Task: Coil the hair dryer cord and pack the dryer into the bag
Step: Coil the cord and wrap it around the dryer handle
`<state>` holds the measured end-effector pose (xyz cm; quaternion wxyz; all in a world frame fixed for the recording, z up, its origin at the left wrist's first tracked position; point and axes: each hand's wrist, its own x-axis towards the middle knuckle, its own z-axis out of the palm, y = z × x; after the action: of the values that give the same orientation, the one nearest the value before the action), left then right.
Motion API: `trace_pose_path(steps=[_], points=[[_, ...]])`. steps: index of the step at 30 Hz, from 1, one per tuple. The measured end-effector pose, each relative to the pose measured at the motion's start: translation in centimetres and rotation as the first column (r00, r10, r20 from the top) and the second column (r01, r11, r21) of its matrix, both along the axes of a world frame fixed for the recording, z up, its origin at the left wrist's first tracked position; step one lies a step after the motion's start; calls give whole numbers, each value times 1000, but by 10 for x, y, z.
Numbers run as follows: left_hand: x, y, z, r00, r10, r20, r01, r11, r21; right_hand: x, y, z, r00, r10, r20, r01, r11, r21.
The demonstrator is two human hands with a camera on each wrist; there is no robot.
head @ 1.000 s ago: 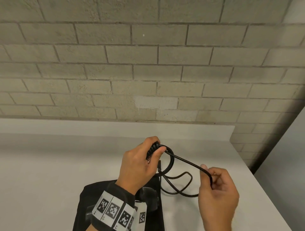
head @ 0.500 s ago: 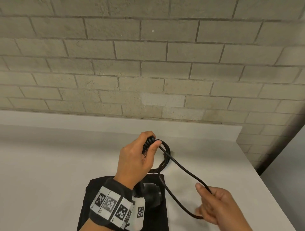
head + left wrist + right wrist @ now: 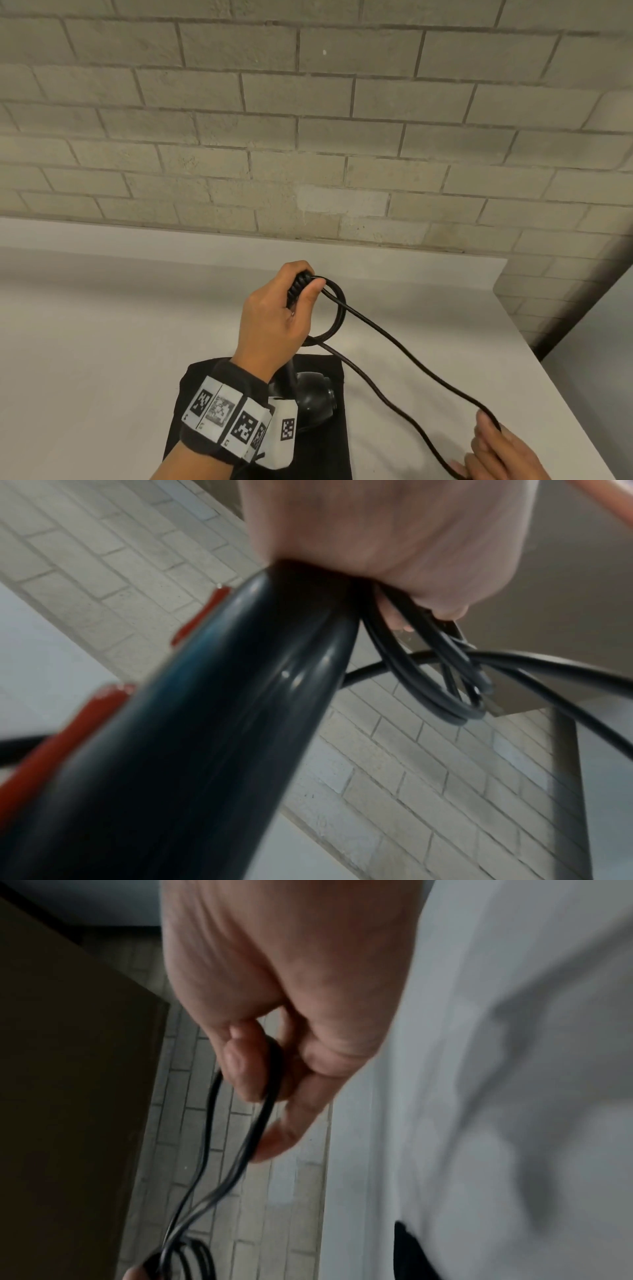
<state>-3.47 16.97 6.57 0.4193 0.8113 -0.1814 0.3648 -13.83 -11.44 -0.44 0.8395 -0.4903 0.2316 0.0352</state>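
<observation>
My left hand [image 3: 310, 278] grips the end of the black hair dryer's handle [image 3: 205, 723] together with two or three small loops of the black cord [image 3: 337, 308], above the table. The dryer's round head [image 3: 313, 394] hangs low over the flat black bag [image 3: 329, 452] on the table. From the coil a long bight of cord [image 3: 411, 356] runs to the near right. There my right hand [image 3: 479, 442] pinches its bend between thumb and fingers; the wrist view shows the cord [image 3: 270, 1074] curving round a fingertip. The plug is not in view.
A white table [image 3: 102, 342] stands against a grey block wall [image 3: 308, 137]. Its right edge [image 3: 548, 383] drops off close to my right hand. A dark panel [image 3: 68, 1096] stands to the right of the table.
My right hand has drawn the cord down and to the right toward the near edge, stretching the loose loop into a long bight. The left hand has kept its hold on handle and coil.
</observation>
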Motion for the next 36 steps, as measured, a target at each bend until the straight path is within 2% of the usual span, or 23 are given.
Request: trace_pose_path(steps=[2,3,4,6,7,8,9,11,12,13,14,15,16,18,20,22,25,27,29,33,34,35,36], points=[[0,2,0,1000,2,-3,-2,1000,0,2,-15,-2,993,118,-24,-121,982,-148],[0,2,1,1000,3,-5,-3,1000,10,4,-26,-5,985,165,-49,-172,941,-290],[0,2,1,1000,4,-4,-3,1000,24,5,-34,-6,975,211,-72,-220,856,-467],[-1,1,1,1000,-4,1,4,999,54,9,-41,-1,940,282,-193,-318,516,-795],[-2,-1,1,1000,-13,4,12,998,67,11,-44,0,933,264,-244,-330,360,-873],[-3,-3,1,1000,-20,4,19,997,80,12,-44,4,944,209,-257,-308,275,-911],[-3,-5,2,1000,-24,3,23,996,92,14,-47,5,971,117,-207,-230,246,-942],[-4,-8,2,1000,-23,3,22,995,94,16,-44,12,997,-32,-63,-53,251,-967],[-4,-9,2,1000,-18,3,18,996,87,18,-42,14,999,-31,-7,3,324,-946],[-3,-10,2,1000,-12,1,12,997,82,21,-36,14,1000,12,12,5,431,-902],[-3,-10,3,1000,-8,-1,8,996,84,22,-27,12,994,107,-35,-88,539,-838],[-3,-11,3,1000,-4,-4,4,996,89,22,-17,11,976,207,-63,-174,579,-796],[-4,-11,3,1000,-1,-5,1,995,95,22,-5,9,957,284,-54,-210,553,-806],[-4,-11,3,1000,3,-10,-2,995,102,19,27,14,927,356,121,-77,496,-865],[-4,-11,4,1000,9,-14,-8,995,102,13,67,35,852,366,374,136,534,-835],[-5,-11,4,1000,9,-10,-8,995,98,13,101,45,790,395,470,219,533,-817],[-6,-13,4,1000,4,4,-4,995,97,20,138,50,778,557,290,9,452,-892],[-5,-11,3,1000,14,9,-14,996,91,21,149,50,736,629,252,-138,503,-853],[-3,-6,3,1000,26,6,-26,996,80,18,148,50,699,664,266,-176,520,-836],[0,6,2,999,32,-20,-31,998,47,6,113,40,637,757,146,-289,410,-865],[1,8,1,999,28,-23,-27,999,40,3,101,29,595,795,119,-244,320,-916],[1,9,1,999,21,-25,-20,999,37,1,89,21,563,825,46,-162,166,-973],[1,9,1,1000,11,-29,-10,999,39,1,75,18,579,813,-61,-122,13,-992]])
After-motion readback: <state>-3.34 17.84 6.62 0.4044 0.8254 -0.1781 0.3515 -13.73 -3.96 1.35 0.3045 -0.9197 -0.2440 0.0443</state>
